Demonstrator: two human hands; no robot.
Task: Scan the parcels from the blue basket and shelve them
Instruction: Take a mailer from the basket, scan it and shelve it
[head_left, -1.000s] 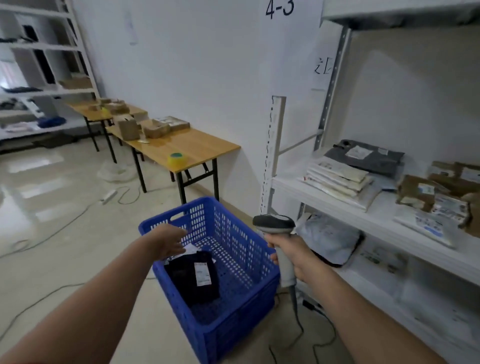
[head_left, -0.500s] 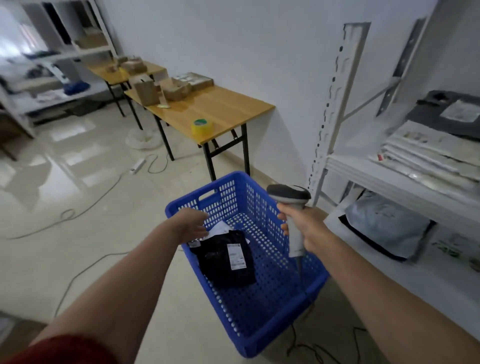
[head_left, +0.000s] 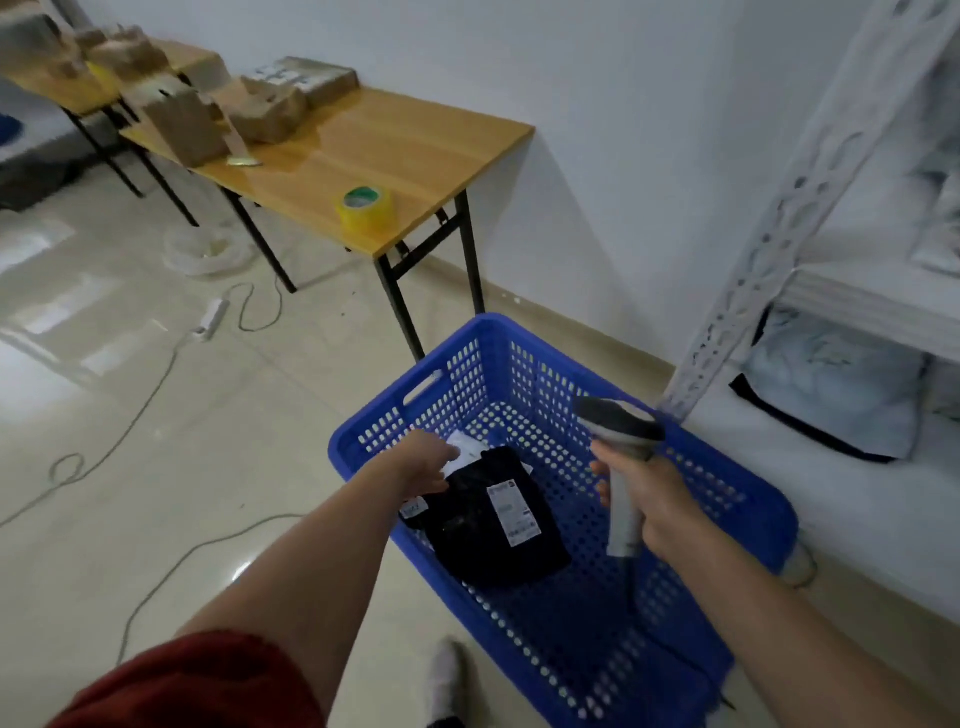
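One wide-angle camera, worn on the head, faces forward and down — close over the left hand (head_left: 421, 465) and the right hand (head_left: 660, 501) gripping a barcode scanner (head_left: 618, 427). Beyond the left hand it shows a wooden table (head_left: 415, 135); right of the right hand, a white shelf rack (head_left: 802, 179).

Blue basket (head_left: 441, 395): one, at my 1 o'clock.
Black parcels (head_left: 488, 525): I count two inside.
White parcel (head_left: 470, 448): one.
Scanner (head_left: 618, 426): one.
Tape roll (head_left: 366, 208): one, at 11 o'clock.
Tables (head_left: 395, 150): two, 10 to 11 o'clock.
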